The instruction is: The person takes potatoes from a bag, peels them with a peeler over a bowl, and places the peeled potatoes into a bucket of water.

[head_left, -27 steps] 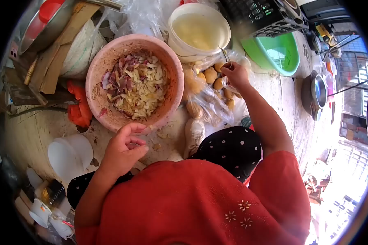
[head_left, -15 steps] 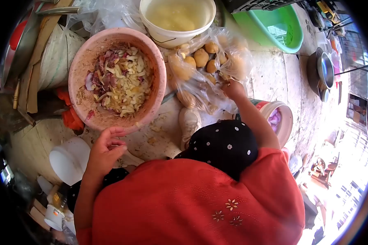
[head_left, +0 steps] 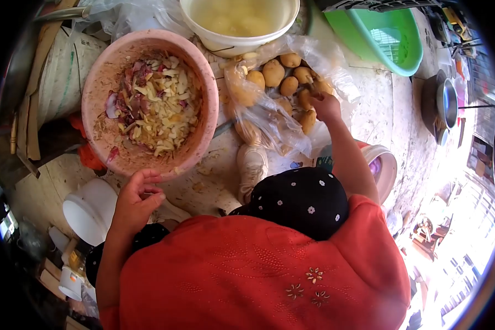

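Potatoes lie in an opened clear plastic bag on the floor. My right hand is at the bag's right side, over the potatoes, its fingers drawn together. What is between the fingertips, if anything, I cannot make out. Close to the lower rim of a pink basin, my left hand is loosely curved, with thumb and fingers apart and nothing in it. The basin contains pale peelings mixed with purplish-red scraps.
A white bucket with potatoes in cloudy water stands behind the bag. The green tub is at the back right. A container with something purple lies beside my right forearm. The white bucket is at left.
My right hand has moved up and right, farther over the bag. The bag is spread wider, showing more potatoes. My left hand remains near the basin rim.
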{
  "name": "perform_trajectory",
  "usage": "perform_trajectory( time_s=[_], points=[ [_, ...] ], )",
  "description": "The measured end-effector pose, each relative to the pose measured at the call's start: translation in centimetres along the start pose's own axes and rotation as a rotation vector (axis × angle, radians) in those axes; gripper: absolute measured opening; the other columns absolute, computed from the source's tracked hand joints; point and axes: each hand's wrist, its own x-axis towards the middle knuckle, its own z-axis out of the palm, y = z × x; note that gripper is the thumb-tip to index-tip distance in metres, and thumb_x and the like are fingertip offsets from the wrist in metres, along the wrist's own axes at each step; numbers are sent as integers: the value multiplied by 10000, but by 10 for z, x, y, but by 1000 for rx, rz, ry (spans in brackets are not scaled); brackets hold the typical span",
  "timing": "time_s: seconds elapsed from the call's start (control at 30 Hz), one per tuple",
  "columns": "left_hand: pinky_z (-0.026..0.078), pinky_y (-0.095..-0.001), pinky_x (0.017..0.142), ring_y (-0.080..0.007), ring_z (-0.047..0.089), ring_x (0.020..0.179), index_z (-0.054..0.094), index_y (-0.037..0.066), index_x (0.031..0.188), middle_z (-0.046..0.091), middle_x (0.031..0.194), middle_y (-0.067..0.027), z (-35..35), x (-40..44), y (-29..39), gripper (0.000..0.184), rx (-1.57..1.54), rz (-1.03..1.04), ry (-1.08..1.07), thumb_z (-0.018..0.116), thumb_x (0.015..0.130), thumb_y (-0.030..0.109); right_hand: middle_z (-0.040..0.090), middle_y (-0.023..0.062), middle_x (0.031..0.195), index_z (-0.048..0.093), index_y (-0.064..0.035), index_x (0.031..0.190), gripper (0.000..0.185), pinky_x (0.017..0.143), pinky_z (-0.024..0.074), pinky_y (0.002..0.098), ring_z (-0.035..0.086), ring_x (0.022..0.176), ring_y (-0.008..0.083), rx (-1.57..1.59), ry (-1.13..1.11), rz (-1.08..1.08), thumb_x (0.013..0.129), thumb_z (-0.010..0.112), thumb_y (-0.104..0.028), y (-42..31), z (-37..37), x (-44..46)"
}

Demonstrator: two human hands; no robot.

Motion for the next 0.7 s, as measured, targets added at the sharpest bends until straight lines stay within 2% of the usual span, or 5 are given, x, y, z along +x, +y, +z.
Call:
perform_trajectory(
  time_s=[0.07, 0.17, 0.4, 0.57, 0.7],
  points=[
    [487, -293, 818, -169, 575, 988, 494, 26, 1272, 588, 1184, -100, 1, 3, 3, 494, 17, -21, -5, 647, 802, 38, 698, 172, 919, 594, -84, 1147, 361, 747, 532, 408, 690, 839, 306, -445, 296, -195, 856, 604, -297, 15, 33, 3],
    [469, -274, 834, -149, 570, 976, 496, 42, 1267, 589, 1177, -86, 2, 6, 7, 496, 11, -48, 0, 640, 792, 56, 674, 217, 1038, 495, -117, 1260, 449, 857, 497, 459, 638, 1027, 360, -489, 109, 50, 866, 573, -316, -18, 42, -7],
    [484, -284, 805, -156, 573, 968, 503, 28, 1255, 596, 1147, -92, 1, 8, -4, 483, 6, -47, 23, 651, 796, 47, 672, 207, 1056, 472, -144, 1279, 456, 835, 506, 450, 641, 1024, 349, -496, 139, 76, 856, 579, -278, -10, 44, 12],
    [484, -286, 794, -152, 580, 934, 513, 34, 1236, 609, 1085, -105, -5, 1, -12, 466, 26, -80, 31, 655, 795, 74, 680, 153, 1073, 432, -195, 1365, 613, 848, 504, 455, 641, 1020, 337, -426, 155, 28, 809, 655, -323, -1, 46, 11],
    [485, -290, 793, -153, 581, 925, 513, 30, 1234, 601, 1091, -112, -2, -2, -1, 460, 63, -14, 33, 651, 797, 75, 687, 151, 1031, 456, -156, 1363, 648, 819, 515, 424, 661, 968, 292, -346, 187, -77, 780, 679, -330, -1, 51, 1]
  ],
)
